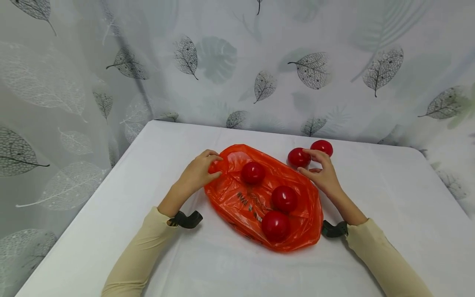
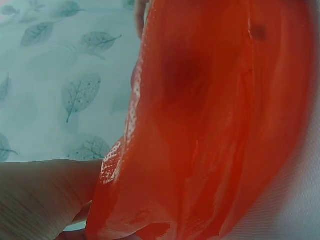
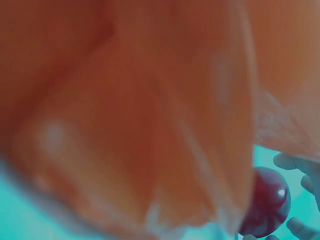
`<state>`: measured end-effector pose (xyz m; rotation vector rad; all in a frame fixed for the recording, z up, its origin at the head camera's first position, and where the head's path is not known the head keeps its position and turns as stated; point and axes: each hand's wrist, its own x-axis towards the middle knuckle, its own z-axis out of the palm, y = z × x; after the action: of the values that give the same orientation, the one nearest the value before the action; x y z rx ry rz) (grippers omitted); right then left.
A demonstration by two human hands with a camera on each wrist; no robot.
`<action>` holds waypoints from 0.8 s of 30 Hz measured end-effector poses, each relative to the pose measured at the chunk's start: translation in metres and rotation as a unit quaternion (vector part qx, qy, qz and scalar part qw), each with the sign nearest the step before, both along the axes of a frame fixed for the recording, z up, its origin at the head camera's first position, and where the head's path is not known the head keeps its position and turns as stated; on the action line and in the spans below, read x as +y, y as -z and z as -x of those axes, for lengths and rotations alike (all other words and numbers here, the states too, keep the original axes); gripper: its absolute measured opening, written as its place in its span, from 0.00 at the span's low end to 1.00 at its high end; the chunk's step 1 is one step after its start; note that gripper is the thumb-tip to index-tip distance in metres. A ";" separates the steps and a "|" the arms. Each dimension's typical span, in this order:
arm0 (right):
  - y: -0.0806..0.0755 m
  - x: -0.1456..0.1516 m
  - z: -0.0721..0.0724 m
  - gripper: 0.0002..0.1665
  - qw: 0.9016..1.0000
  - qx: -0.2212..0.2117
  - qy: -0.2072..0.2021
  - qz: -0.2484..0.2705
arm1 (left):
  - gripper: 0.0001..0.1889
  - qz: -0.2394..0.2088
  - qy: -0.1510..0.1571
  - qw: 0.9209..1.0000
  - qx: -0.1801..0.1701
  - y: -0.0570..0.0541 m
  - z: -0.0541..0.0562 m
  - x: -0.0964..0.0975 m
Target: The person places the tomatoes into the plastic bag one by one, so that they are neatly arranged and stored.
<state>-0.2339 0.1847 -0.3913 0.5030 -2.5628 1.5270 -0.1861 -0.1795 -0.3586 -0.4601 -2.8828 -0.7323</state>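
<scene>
A crumpled orange-red plastic bag (image 1: pixel 230 206) lies spread on the white table. Three glossy red round fruits rest on it: one (image 1: pixel 253 173) near its back, another (image 1: pixel 284 199) to the right, and one (image 1: pixel 276 226) near the front. My left hand (image 1: pixel 194 173) is at the bag's left edge, thumb and fingertips apart; what lies between them is unclear. Two more fruits sit behind the bag at right, a nearer one (image 1: pixel 299 157) and a farther one (image 1: pixel 322 148). My right hand (image 1: pixel 322 173) has thumb and fingers spread beside the nearer fruit (image 3: pixel 269 202).
A pale cloth curtain (image 1: pixel 241 74) with leaf prints hangs behind the table (image 1: pixel 389 214) and along its left side. Dark bands (image 1: pixel 187 220) sit at both wrists. The bag (image 2: pixel 200 125) fills most of both wrist views.
</scene>
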 end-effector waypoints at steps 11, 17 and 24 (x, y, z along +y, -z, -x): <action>0.001 0.004 0.011 0.35 1.000 -0.024 -0.007 -0.008 | 0.20 0.000 0.004 1.000 0.008 0.001 0.000 -0.001; 0.018 0.012 0.025 0.34 0.999 -0.032 -0.005 0.010 | 0.20 -0.002 0.008 1.000 0.012 0.000 0.001 0.002; 0.011 0.007 0.022 0.31 1.000 -0.018 -0.025 0.005 | 0.20 0.001 0.009 1.000 0.008 0.001 -0.001 0.001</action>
<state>-0.2555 0.1914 -0.4022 0.5484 -2.5872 1.5786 -0.1853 -0.1786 -0.3595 -0.4902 -2.8686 -0.7258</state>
